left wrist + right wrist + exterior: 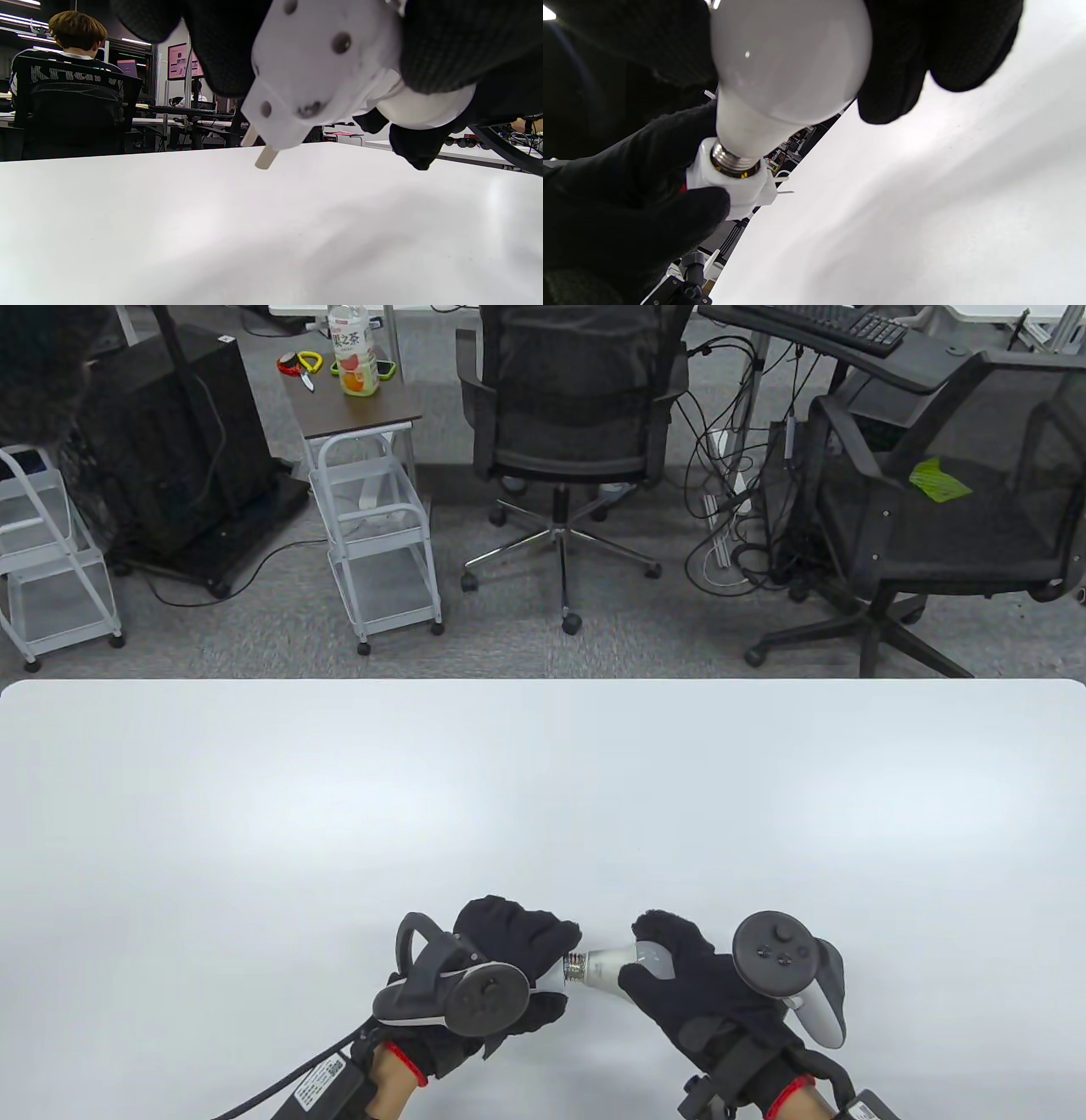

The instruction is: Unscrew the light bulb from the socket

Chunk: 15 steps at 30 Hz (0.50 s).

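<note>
From the table view, the left hand grasps the socket and the right hand grasps the light bulb, both held near the front edge of the white table; the bulb's metal thread shows between them.

In the left wrist view, the socket hangs above the table, its two prongs pointing down.

In the right wrist view, the bulb sits threaded in the socket, gloved fingers wrapped around its dome.
</note>
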{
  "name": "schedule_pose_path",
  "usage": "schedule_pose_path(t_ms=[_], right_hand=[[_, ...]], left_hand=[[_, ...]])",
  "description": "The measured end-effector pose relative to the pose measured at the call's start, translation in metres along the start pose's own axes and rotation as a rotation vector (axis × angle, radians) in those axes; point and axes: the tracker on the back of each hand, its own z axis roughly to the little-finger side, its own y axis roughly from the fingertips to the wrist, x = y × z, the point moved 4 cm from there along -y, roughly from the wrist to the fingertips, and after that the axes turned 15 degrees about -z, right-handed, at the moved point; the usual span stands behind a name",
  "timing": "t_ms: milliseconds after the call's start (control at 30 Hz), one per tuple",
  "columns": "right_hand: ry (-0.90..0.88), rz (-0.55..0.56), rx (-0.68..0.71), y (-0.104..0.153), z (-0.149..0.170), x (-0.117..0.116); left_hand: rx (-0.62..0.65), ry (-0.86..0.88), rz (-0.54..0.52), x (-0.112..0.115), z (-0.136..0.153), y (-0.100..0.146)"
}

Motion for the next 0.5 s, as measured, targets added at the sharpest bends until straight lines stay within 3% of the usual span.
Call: schedule_pose_path(t_ms=[333,500], right_hand=[[-0.016,0.038,-0.018,0.003,0.005,0.007],[0.013,0.117,-0.083,0.004,0.018,0.021]], left_hand=[[-0.049,-0.021,-0.049,-0.006,0.010,0.002],[-0.075,-0.029,-0.057,-0.007,0.015,0.003]])
